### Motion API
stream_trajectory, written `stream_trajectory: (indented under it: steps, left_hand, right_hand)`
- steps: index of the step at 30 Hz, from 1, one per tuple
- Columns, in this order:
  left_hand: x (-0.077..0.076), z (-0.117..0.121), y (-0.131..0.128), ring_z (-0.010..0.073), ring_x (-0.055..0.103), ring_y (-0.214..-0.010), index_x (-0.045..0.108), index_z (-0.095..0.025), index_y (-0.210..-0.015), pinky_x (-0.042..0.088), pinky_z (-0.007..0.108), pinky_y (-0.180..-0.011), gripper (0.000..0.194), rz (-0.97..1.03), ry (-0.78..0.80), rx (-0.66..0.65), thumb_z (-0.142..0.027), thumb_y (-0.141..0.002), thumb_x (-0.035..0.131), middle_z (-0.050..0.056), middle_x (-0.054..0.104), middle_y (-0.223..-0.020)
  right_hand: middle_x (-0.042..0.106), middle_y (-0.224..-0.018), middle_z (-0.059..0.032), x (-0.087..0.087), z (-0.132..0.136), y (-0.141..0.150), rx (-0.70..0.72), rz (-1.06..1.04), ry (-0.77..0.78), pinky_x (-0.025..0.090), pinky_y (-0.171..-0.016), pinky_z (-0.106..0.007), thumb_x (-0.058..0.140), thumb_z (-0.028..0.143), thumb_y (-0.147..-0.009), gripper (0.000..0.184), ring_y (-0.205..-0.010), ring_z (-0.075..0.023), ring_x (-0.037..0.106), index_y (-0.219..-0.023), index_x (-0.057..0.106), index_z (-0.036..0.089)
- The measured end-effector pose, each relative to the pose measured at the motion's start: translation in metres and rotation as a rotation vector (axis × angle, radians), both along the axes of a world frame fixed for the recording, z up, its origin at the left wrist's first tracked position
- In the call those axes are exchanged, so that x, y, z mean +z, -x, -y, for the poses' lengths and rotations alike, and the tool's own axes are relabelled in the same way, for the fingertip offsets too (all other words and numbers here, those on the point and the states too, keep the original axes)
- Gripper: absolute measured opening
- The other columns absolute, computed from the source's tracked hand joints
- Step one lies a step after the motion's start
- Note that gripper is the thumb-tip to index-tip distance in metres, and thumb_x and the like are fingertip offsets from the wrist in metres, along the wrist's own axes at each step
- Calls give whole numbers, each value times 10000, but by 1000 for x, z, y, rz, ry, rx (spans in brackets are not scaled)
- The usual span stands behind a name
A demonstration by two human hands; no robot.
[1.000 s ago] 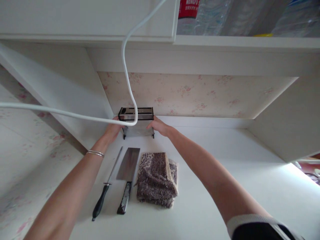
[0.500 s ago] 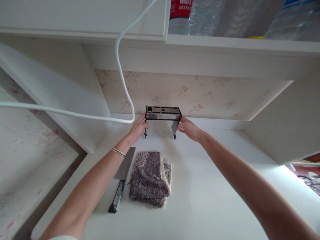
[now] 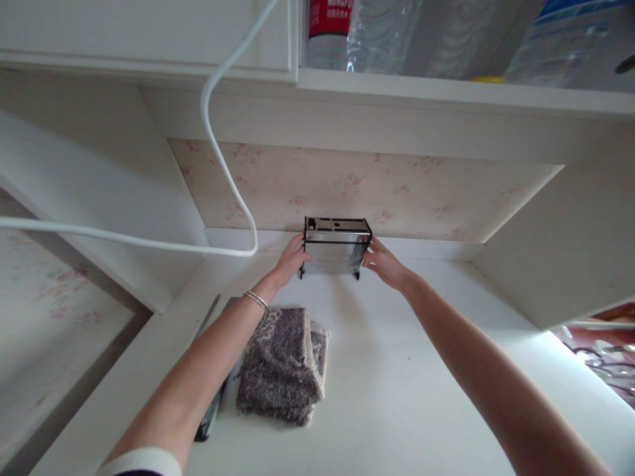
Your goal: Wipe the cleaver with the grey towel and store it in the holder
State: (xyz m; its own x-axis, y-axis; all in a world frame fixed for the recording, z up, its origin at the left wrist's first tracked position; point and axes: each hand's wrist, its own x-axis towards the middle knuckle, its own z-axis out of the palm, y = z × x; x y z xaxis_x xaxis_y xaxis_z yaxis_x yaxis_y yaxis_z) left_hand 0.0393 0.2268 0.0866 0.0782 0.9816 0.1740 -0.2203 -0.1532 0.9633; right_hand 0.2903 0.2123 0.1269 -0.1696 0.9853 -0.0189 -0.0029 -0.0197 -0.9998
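Note:
A shiny metal knife holder (image 3: 337, 235) with black edges, slots in its top and small black feet stands at the back of the white counter, close to the wall. My left hand (image 3: 292, 259) grips its left side, the thumb at the front. On its right side my right hand (image 3: 385, 263) is closed, fingers partly behind the edge. Nearer to me lies a folded grey-brown towel (image 3: 280, 370) with pale edging. Beside it, a knife (image 3: 209, 416) with a black handle is mostly covered by my left forearm.
A white cable (image 3: 228, 173) hangs in front of the view at upper left. Overhead, a shelf (image 3: 426, 89) holds several clear plastic bottles (image 3: 384, 36). White cabinet panels stand left and right of the counter (image 3: 397, 410). Floral paper covers the back wall (image 3: 317, 175).
The knife holder has shifted right along the back wall, with both hands on it. My view has turned a little, and my left forearm now covers more of the knife.

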Motion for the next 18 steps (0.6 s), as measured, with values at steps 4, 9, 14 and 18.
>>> stream_trajectory:
  steps: [4, 9, 14, 18]
  left_hand:
    - [-4, -14, 1, 240, 453, -1283, 481, -185, -1263, 372, 324, -1031, 730, -28, 1, 11, -36, -553, 562, 87, 451, -1430]
    - [0, -14, 6, 229, 438, -1304, 458, -210, -1293, 399, 314, -1007, 755, -99, 19, 7, -24, -565, 524, 80, 424, -1456]
    - [6, 15, 17, 255, 478, -1258, 487, -152, -1254, 392, 356, -1003, 657, -239, 96, 128, -53, -607, 543, 148, 439, -1424]
    - [5, 83, 45, 213, 620, -997, 597, -159, -1067, 464, 322, -871, 358, -335, 124, 190, -181, -711, 579, 100, 630, -1154]
  right_hand:
    - [595, -1203, 21, -2, -4, 2, -19, -22, 6, 439, -793, -334, 520, 109, -491, 728, -1052, -213, 538, -1183, 538, 332]
    - [528, -1320, -8, -2, -6, 7, -148, 17, 85, 410, -925, -407, 577, 120, -508, 778, -1196, -255, 475, -1248, 499, 345]
    - [295, -1507, -59, -22, 16, 15, -258, 82, 215, 390, -975, -414, 621, 235, -608, 833, -1311, -244, 363, -1377, 318, 334]
    - [623, -1187, -118, -54, 74, 30, 58, 119, 438, 506, -790, -445, 716, 331, -612, 605, -983, -269, 615, -1183, 542, 231]
